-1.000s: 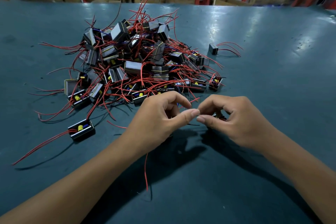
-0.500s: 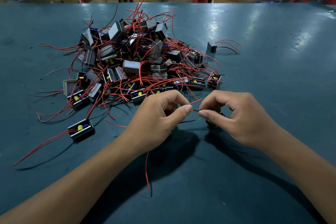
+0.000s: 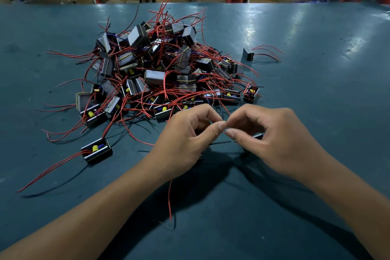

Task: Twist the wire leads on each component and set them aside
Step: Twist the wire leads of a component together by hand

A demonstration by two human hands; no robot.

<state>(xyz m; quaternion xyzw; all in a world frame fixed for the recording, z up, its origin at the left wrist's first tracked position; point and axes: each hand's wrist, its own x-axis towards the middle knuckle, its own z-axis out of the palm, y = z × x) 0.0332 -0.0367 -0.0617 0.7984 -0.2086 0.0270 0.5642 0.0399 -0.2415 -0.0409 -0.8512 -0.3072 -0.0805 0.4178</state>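
Red lead point(image 3: 170, 200) trails toward viewer below left hand point(image 3: 185, 141); right hand point(image 3: 272, 139) pinches opposite

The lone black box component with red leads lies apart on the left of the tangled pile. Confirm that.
Not quite. In the head view the lone black box component with red leads does lie apart from the tangled pile of components, but on its right, on the teal table, not its left.
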